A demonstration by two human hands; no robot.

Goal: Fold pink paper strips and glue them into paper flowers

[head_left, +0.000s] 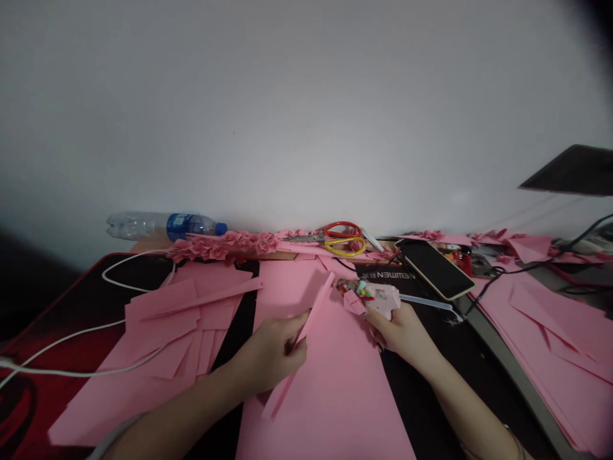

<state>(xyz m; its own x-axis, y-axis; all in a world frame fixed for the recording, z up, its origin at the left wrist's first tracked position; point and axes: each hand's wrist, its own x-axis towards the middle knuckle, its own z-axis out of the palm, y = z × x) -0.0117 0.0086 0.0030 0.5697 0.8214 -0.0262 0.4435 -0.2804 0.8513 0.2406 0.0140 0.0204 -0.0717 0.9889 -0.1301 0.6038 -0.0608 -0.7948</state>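
My left hand (278,348) pinches a long, narrow pink paper strip (318,306), tilted over a large pink paper sheet (311,409). The strip looks folded or rolled. In my right hand (400,332) is a pale hot glue gun (383,297), with colourful bits along its front and a translucent glue stick (426,301) coming out of its back. The gun's nose points left, close to the strip's upper end; whether they touch I cannot tell. A small folded pink paper piece (354,303) sits by the gun, and what supports it is unclear.
Pink paper pieces (163,319) lie at left under a white cable (71,370). Along the wall are a plastic bottle (143,225), pink paper roses (244,243) and scissors (342,239). A phone (435,268) and more pink sheets (550,345) are at right.
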